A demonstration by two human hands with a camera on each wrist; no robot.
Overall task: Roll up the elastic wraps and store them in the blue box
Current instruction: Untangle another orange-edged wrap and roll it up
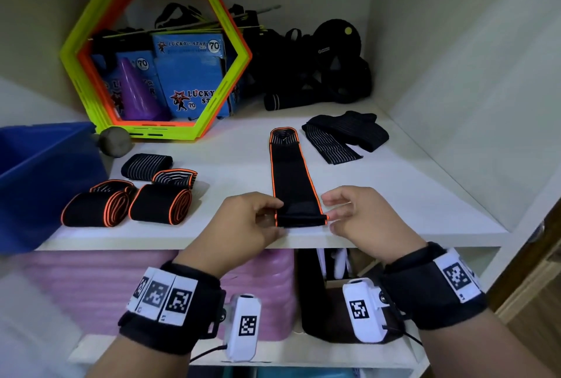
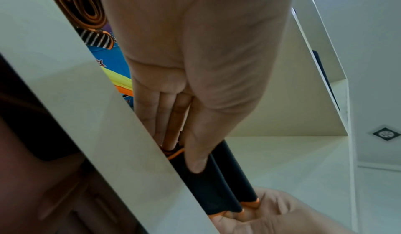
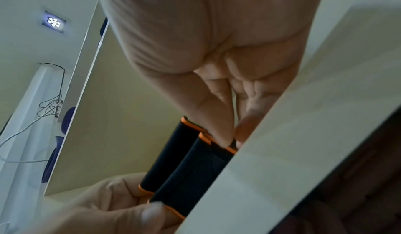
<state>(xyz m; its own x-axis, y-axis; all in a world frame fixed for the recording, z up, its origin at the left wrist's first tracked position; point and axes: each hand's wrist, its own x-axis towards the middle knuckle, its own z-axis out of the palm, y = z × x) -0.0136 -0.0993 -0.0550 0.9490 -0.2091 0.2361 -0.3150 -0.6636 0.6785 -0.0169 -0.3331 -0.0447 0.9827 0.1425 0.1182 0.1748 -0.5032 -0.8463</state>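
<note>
Wrist-worn cameras and marker bands, lower frame, one on each forearm.

Left hand (image 1: 243, 219): fingers pinch the left end of the started roll, thumb pressed on top of the fold.

Right hand (image 1: 361, 219): thumb and fingers pinch the right end of the same roll.

Orange-edged elastic wrap (image 1: 291, 177): black, laid flat on the white shelf (image 1: 425, 195), running from centre frame toward the shelf's front edge; near end turned over into a first tight roll between both hands.

Rolled wraps, left of centre: two orange-edged rolls (image 1: 127, 206) side by side, two more rolls (image 1: 158, 169) just behind them.

Unrolled black striped wrap (image 1: 343, 137): upper right of centre, loosely folded.

Blue box (image 1: 39, 177): left edge of frame, on the shelf beside the finished rolls; contents not visible.

Background, upper left: hexagonal rings, blue packets, purple cone, grey ball, black gear.

Step in hand: beginning the roll of a fifth wrap. Next move likely calls for both hands turning the roll away evenly, keeping the edges aligned so it does not cone.
</note>
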